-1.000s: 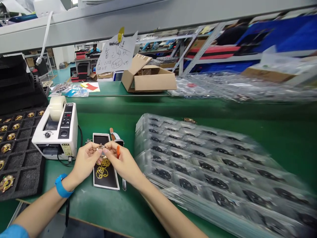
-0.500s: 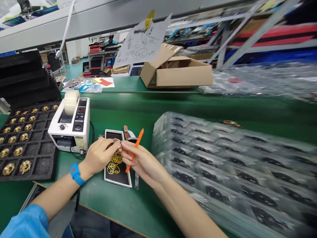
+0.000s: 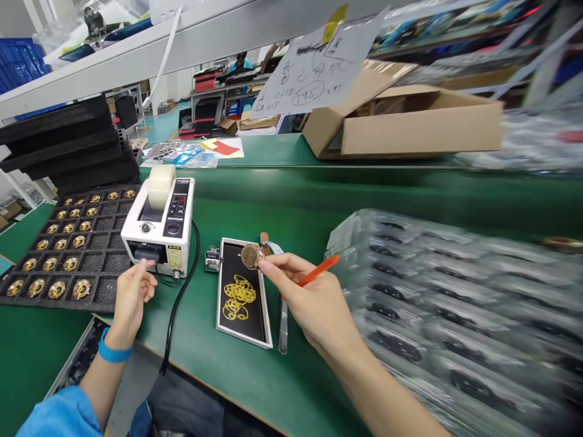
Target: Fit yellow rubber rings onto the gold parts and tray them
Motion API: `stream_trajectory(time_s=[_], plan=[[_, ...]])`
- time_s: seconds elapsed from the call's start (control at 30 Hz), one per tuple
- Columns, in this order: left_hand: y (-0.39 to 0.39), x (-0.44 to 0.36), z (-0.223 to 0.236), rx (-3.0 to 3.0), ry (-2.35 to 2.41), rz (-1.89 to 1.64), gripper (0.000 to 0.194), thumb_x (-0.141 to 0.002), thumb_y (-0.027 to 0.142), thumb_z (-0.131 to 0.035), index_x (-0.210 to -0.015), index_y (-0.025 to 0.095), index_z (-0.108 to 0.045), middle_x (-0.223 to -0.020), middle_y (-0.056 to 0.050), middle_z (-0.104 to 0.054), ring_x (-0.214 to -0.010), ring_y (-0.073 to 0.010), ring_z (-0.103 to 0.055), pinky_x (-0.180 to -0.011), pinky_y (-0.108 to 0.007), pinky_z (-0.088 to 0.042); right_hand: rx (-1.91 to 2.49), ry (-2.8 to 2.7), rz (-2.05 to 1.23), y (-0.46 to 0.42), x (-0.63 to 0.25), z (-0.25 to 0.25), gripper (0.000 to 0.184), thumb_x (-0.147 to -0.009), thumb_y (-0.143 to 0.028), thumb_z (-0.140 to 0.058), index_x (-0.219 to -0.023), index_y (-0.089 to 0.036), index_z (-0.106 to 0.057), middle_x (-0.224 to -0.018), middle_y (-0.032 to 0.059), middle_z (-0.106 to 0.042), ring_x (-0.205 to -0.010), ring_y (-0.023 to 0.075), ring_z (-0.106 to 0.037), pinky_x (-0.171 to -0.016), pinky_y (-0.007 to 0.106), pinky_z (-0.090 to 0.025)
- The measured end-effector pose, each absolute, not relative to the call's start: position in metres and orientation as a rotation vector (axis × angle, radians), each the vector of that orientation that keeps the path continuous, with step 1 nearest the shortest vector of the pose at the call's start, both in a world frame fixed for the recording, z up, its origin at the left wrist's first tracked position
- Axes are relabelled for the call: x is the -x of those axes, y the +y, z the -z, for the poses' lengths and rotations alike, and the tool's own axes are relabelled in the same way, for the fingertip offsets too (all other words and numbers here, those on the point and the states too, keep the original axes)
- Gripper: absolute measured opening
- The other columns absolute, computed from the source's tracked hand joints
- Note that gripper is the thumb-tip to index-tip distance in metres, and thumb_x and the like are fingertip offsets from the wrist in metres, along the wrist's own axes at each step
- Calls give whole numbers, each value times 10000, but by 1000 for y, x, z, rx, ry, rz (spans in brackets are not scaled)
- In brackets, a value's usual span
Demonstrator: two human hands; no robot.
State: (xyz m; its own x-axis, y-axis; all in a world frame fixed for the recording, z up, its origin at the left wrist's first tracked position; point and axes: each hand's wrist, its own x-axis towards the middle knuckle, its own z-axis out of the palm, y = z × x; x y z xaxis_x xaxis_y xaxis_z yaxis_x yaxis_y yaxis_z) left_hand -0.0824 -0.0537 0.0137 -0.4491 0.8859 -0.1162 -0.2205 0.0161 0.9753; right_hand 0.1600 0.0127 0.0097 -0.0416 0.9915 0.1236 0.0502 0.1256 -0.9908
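My right hand (image 3: 314, 291) pinches a round metal watch case (image 3: 251, 256) between thumb and fingertips, above a white-rimmed tray (image 3: 245, 341). An orange pen-like stick (image 3: 319, 271) is tucked in the same hand. Yellow rings (image 3: 239, 291) lie heaped inside the tray. At the mouth of the white tape dispenser (image 3: 157, 227), my left hand (image 3: 133, 288) has its thumb and index finger closed together. Whatever those fingertips may hold is too small to make out. A roll of clear tape (image 3: 161, 187) sits on top of the dispenser.
On the left, a black foam tray (image 3: 102, 285) carries rows of gold watch cases. A small metal counter (image 3: 212, 259) stands beside the ring tray, a watch strap (image 3: 283, 328) on its other side. Clear plastic trays (image 3: 410, 291) fill the right. A cardboard box (image 3: 419, 130) sits behind.
My left hand has left the watch case and moved left to the tape dispenser. My right hand keeps the case and the orange stick. The view has turned left.
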Motion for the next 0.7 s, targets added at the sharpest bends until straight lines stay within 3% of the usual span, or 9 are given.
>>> stream_trajectory(time_s=[0.1,0.17,0.27,0.37,0.57,0.7], plan=[[-46,83,-27,-842,1492,-1689,248,-718,371,-689,-713,136,-610,-440,84,-392,-387,-43,-328,-397,-178,-230,1091,-1334,-1184,13,-160,-13,338,-693,-546,-679,-681,-211,-630,-664,36,-592,-684,196,-521,-619,326,-412],[-42,79,-42,-1115,1545,-1765,167,-754,300,-647,-681,156,-603,-497,58,-438,-455,-64,-386,-451,-193,-300,1074,-1312,-1245,13,-160,-17,377,-664,-581,-691,-683,-209,-632,-716,48,-610,-734,211,-533,-631,327,-417],[-38,74,-66,-1713,1562,-1567,133,-780,231,-592,-662,171,-609,-849,-47,-621,-682,-124,-534,-545,-228,-377,1057,-1255,-1389,11,-159,-24,443,-598,-629,-716,-697,-205,-634,-752,54,-619,-745,216,-535,-615,316,-405],[-31,70,-85,-2017,1587,-1200,156,-798,182,-535,-648,175,-577,-1037,-73,-625,-741,-147,-558,-558,-247,-380,993,-1212,-1537,9,-156,-29,475,-575,-633,-727,-742,-200,-625,-703,34,-591,-653,176,-507,-598,302,-389],[-24,46,-95,-2065,1375,-1175,203,-849,214,-490,-649,181,-504,-890,-43,-558,-733,-144,-509,-602,-258,-378,911,-1184,-1588,8,-154,-28,436,-610,-596,-711,-717,-198,-571,-558,-55,-347,-512,92,-242,-499,245,-221],[-15,22,-79,-1988,1134,-1018,242,-876,299,-506,-666,180,-527,-749,-1,-450,-672,-128,-438,-594,-254,-351,835,-1183,-1643,7,-155,-30,407,-636,-563,-707,-705,-194,-552,-568,-58,-323,-537,95,-230,-513,242,-211]])
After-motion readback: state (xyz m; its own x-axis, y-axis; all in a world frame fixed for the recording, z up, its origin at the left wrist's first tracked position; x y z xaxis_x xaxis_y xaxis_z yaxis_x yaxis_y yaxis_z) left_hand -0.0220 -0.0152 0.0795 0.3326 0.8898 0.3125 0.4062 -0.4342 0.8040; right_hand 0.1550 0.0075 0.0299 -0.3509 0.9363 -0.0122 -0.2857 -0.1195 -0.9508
